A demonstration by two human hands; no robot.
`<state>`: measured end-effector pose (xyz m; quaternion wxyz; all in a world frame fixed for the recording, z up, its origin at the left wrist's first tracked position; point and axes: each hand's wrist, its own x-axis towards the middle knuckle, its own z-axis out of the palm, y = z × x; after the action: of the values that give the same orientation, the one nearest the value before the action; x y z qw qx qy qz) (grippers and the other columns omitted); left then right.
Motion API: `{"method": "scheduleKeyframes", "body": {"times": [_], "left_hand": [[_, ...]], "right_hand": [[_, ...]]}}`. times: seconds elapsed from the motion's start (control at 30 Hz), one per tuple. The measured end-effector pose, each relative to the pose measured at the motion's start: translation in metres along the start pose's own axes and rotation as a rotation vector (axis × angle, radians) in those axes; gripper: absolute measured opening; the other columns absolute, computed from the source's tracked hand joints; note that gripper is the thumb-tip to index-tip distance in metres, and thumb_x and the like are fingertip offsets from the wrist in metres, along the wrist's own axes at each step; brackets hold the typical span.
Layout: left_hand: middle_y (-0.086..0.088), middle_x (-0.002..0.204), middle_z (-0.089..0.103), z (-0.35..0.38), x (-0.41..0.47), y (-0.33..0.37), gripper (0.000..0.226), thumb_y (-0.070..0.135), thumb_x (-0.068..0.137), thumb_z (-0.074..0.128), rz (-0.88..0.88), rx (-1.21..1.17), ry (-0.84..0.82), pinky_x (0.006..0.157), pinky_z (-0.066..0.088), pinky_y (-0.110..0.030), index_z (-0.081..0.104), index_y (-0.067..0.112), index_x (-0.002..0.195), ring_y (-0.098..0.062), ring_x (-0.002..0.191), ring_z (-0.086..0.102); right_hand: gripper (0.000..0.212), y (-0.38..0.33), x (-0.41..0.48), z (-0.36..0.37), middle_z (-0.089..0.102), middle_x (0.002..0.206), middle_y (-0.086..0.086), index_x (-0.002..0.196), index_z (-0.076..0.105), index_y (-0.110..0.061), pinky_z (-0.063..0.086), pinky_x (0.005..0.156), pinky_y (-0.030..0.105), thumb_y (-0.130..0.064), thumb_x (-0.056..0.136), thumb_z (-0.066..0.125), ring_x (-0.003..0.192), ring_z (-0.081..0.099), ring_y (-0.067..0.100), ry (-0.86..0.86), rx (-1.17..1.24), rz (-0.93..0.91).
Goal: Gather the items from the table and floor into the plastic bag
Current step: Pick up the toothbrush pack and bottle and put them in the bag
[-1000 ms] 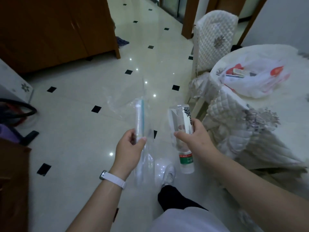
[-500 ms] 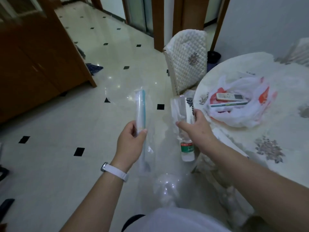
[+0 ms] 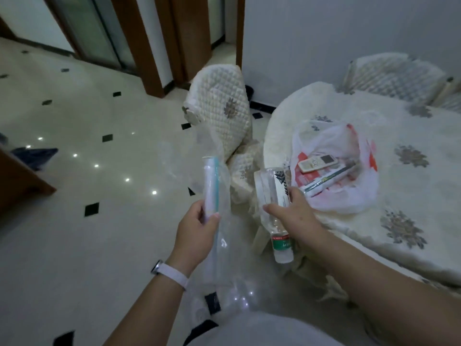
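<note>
My left hand (image 3: 197, 233) grips a clear zip bag (image 3: 212, 186) by its blue-edged seal strip, and the bag hangs down loosely. My right hand (image 3: 291, 216) holds a clear plastic bottle (image 3: 274, 196) upside down, its green-and-red label and cap pointing to the floor, with a black-printed clear wrapper against it. On the round table (image 3: 411, 196) lies a white plastic bag with red print (image 3: 349, 196). A white remote (image 3: 316, 162) and a long toothpaste-like tube (image 3: 329, 181) rest on it, just right of my right hand.
A quilted white chair (image 3: 222, 116) stands between me and the table's left edge. A second quilted chair (image 3: 399, 76) is behind the table. Glossy tiled floor (image 3: 74, 221) spreads to the left, with dark cloth (image 3: 35, 156) beside a wooden cabinet (image 3: 17, 181).
The view has swung up and right, so the table and its white bag now lie closer ahead. Both hands keep the same grips on the zip bag and bottle.
</note>
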<state>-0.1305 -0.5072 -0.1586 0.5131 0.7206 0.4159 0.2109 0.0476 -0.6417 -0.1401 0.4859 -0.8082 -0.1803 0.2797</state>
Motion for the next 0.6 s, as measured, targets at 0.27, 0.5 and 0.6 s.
{"method": "scheduleKeyframes", "body": {"times": [0.27, 0.5, 0.6], "left_hand": [[0.002, 0.088, 0.068, -0.016, 0.117, 0.024, 0.01, 0.018, 0.092, 0.062, 0.085, -0.032, -0.273, 0.063, 0.048, -0.019, 0.063, 0.024, 0.1, -0.009, 0.077, 0.063], [-0.014, 0.086, 0.066, 0.07, 0.159, 0.044, 0.012, 0.026, 0.091, 0.064, 0.095, 0.07, -0.623, 0.074, 0.056, -0.047, 0.063, 0.014, 0.091, -0.033, 0.082, 0.065], [-0.012, 0.088, 0.068, 0.106, 0.172, 0.057, 0.009, 0.026, 0.09, 0.064, 0.101, 0.139, -0.711, 0.077, 0.055, -0.047, 0.064, 0.018, 0.092, -0.029, 0.085, 0.066]], "right_hand": [[0.067, -0.048, 0.03, 0.022, 0.063, 0.111, -0.008, 0.13, 0.044, -0.026, 0.05, 0.075, 0.029, -0.031, 0.074, 0.08, 0.094, 0.063, 0.01, 0.262, 0.023, 0.045], [0.056, -0.008, 0.037, -0.022, 0.058, 0.1, -0.015, 0.12, 0.044, -0.026, 0.043, 0.062, 0.019, -0.029, 0.077, 0.079, 0.086, 0.058, -0.001, 0.492, 0.066, 0.224], [0.053, 0.012, 0.059, -0.038, 0.056, 0.098, -0.014, 0.118, 0.042, -0.026, 0.043, 0.062, 0.02, -0.029, 0.079, 0.078, 0.085, 0.056, 0.0, 0.558, 0.118, 0.294]]}}
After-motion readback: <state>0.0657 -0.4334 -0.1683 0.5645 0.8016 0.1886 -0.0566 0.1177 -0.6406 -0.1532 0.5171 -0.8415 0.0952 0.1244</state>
